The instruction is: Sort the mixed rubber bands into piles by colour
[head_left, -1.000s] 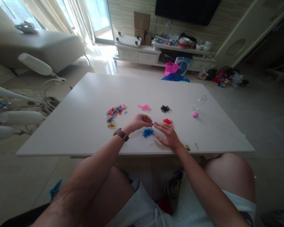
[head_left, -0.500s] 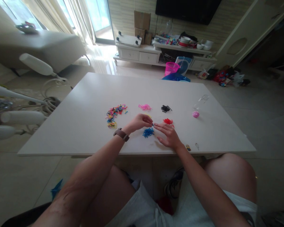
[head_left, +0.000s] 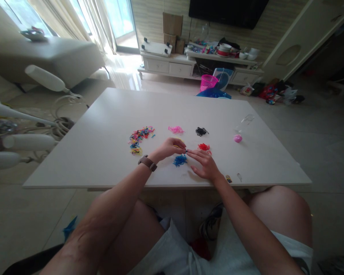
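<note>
My left hand (head_left: 172,148), with a brown-strapped watch (head_left: 148,163) at the wrist, pinches a tiny dark rubber band (head_left: 186,151) at its fingertips. From the other side my right hand (head_left: 205,164) reaches in, fingers stretched out and thumb apart, its fingertips touching or nearly touching the band. Just below the hands lies a pile of blue rubber bands (head_left: 180,160). Red rubber bands (head_left: 204,147) are heaped behind my right hand. Farther back are pink rubber bands (head_left: 176,130) and black rubber bands (head_left: 201,131). A little yellow shows behind my left fingers, mostly hidden.
A mixed-colour heap of rubber bands (head_left: 140,136) spreads over the white table (head_left: 83,152) at left. A clear bottle (head_left: 245,123) lies at right, near a pink lump (head_left: 237,138). By the front edge are a small yellow figure (head_left: 228,178) and a small clear piece (head_left: 239,177).
Both hands keep nearly the same place and pose over the table. The whole view has shifted very slightly; the piles are unchanged.
</note>
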{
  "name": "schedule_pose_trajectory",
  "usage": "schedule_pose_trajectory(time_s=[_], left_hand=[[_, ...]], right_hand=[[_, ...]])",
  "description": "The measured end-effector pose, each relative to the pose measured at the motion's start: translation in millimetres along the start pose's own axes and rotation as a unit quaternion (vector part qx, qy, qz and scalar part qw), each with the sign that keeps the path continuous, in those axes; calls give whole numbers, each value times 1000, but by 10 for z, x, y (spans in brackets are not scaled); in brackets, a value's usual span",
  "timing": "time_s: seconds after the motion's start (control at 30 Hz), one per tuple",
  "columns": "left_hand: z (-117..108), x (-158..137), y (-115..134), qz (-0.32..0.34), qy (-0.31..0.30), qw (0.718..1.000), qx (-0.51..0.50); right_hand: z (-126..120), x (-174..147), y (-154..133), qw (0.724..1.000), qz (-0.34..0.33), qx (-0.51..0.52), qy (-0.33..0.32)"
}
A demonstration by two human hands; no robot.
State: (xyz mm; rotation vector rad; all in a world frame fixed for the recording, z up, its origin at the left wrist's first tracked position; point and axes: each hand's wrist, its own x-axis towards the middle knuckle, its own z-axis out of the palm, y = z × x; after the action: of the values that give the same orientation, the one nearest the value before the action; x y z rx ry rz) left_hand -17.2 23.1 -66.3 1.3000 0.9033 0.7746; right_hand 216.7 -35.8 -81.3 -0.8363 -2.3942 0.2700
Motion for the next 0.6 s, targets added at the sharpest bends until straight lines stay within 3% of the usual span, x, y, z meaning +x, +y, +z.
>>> schedule_pose_trajectory(time_s=[0.6], left_hand=[[-12, -5, 10, 17, 15, 998, 54]], right_hand=[[31, -40, 53, 1000, 17, -2, 19]])
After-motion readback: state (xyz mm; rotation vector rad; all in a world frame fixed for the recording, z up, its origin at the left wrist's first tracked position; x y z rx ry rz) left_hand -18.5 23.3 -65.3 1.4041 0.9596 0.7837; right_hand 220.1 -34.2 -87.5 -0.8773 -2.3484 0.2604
